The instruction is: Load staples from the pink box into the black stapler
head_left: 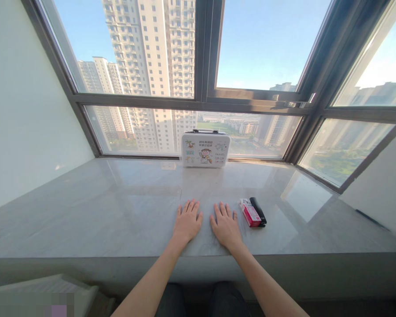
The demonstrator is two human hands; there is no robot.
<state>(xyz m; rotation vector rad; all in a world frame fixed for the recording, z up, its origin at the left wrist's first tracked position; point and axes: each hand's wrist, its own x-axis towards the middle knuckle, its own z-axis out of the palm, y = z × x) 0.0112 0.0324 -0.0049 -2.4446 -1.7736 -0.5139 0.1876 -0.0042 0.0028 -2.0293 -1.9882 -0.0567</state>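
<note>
Before the white, rectangular, Chinese-lettered case [206,149], left hand [187,221] and right hand [226,223] are lying spread, empty, near grey stone sill's edge [205,256].

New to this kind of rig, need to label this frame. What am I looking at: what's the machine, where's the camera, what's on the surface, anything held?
There is no machine here: one person works with bare hands. The single picture comes from a camera worn on that person's head, looking forward and down, so the hands reach in from the bottom edge. The left hand and right hand lie palm down on a grey, glossy sill, apart from each other. Neither holds anything. Ahead, a white case with cartoon prints stands upright by the window. Just right of the right hand lie a red-and-white box and, beside it, a black item whose exact kind I can't tell.
</note>
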